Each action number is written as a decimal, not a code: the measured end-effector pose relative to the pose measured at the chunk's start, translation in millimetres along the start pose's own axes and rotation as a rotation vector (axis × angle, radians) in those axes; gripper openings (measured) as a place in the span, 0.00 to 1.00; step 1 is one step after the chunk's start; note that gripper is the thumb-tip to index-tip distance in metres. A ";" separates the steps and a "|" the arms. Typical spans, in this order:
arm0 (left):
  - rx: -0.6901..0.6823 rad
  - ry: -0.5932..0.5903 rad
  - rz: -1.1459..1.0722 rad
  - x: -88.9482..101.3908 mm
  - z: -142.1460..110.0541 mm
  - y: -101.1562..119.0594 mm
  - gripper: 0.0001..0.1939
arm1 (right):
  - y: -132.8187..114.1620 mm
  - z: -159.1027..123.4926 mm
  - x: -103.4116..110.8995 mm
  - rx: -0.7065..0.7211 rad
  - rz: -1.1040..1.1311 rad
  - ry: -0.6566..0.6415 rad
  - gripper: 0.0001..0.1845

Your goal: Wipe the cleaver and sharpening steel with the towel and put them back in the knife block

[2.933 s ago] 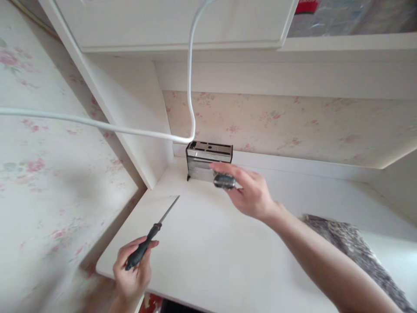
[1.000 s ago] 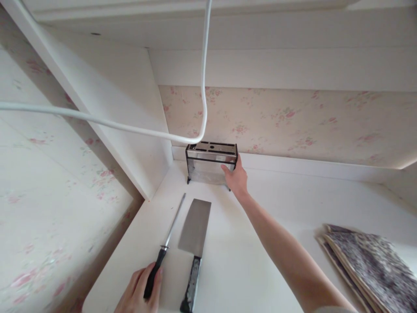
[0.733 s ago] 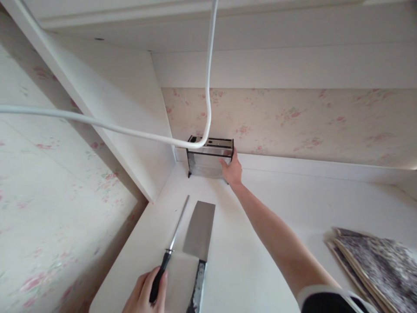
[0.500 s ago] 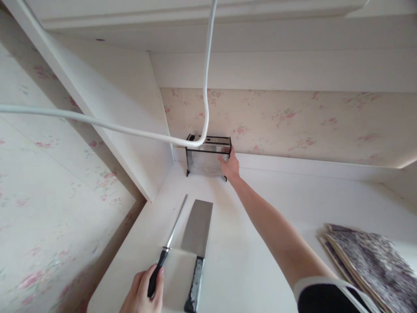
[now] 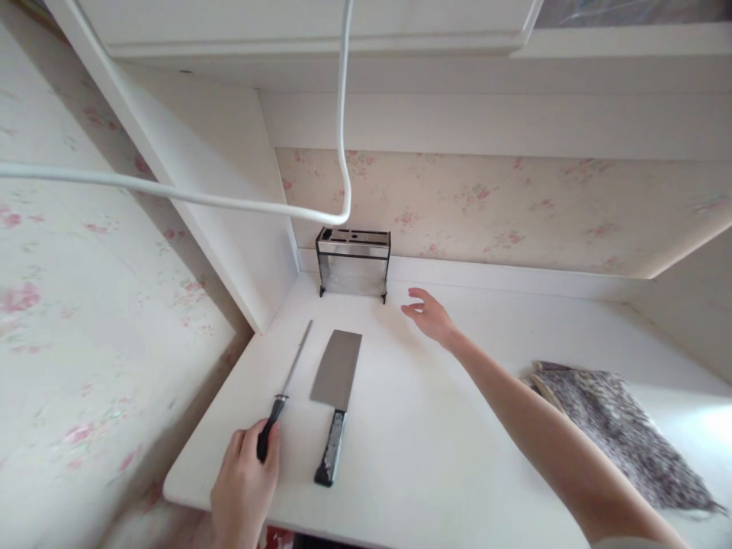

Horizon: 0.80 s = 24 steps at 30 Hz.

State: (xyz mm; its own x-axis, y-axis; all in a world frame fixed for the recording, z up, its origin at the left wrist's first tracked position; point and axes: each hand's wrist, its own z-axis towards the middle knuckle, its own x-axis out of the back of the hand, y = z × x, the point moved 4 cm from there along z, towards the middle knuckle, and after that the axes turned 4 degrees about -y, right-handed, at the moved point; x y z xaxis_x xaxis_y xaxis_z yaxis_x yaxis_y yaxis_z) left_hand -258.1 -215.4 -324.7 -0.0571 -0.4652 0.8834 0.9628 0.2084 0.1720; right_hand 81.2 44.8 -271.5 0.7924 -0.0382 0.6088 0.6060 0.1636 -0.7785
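My left hand is closed round the black handle of a sharpening steel, which lies flat on the white counter near its front left edge. Just to its right lies a cleaver, blade pointing away, dark handle toward me. My right hand hovers over the counter with fingers spread and nothing in it, a short way right of and in front of the clear knife block. The block stands empty in the back left corner against the wall.
A white cable hangs down from above and runs left across the view, passing just over the knife block. A speckled folded cloth lies at the right of the counter. A cabinet side panel borders the left.
My right hand has let go of the knife block and drawn back toward me, now open. Earlier it laid the cleaver on the counter. The left hand stays on the steel.
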 end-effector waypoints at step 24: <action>-0.365 -0.078 -0.428 -15.4 -25.5 97.7 0.09 | 87.1 -226.3 91.1 -0.015 -0.652 -0.081 0.24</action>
State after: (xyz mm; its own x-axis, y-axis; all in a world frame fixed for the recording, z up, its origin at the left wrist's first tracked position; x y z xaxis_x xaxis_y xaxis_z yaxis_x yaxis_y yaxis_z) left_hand -156.4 -209.8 -332.7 -0.4683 -0.3750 0.8000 0.8777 -0.3017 0.3723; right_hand 222.0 -167.5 -318.4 0.2551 -0.0508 0.9656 0.9615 0.1185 -0.2478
